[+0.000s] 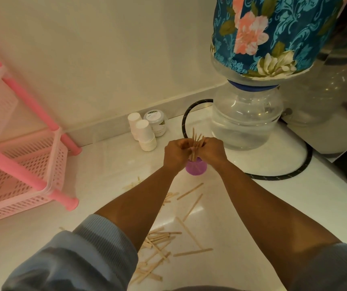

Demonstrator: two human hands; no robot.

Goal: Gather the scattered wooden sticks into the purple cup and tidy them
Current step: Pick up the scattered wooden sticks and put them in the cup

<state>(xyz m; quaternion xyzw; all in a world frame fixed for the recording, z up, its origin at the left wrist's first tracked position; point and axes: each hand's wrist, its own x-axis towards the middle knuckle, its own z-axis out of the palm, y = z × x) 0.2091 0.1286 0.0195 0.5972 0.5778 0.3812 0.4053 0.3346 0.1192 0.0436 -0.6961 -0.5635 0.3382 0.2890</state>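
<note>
ok so nearest to me there's a big pile of loose sticks [155,246] on the white floor [241,206], right btwn my forearms, plus a few strays a bit further out [190,191] and some to the left by my left arm [131,185]. So def not done gathering, I'd say roughly halfway at best.

Further up, both hands are on a bundle of sticks [195,143] standing in the purple cup [196,167]. Left hand [176,153] has fingers curled round the bundle from the left, right hand [212,151] pinches it from the right. Stick tips poke up above my fingers, a bit fanned out. Cup sits upright on the floor just under my hands.

So imo this is the tidy/settle step for this batch. Next move prob needs me to let go w/o tipping the cup, then come back near for the pile.

Past that: white paper cups [144,133], a small jar [155,122], black hose [283,175], water jug [246,120]. Pink rack [21,164] off left.
</note>
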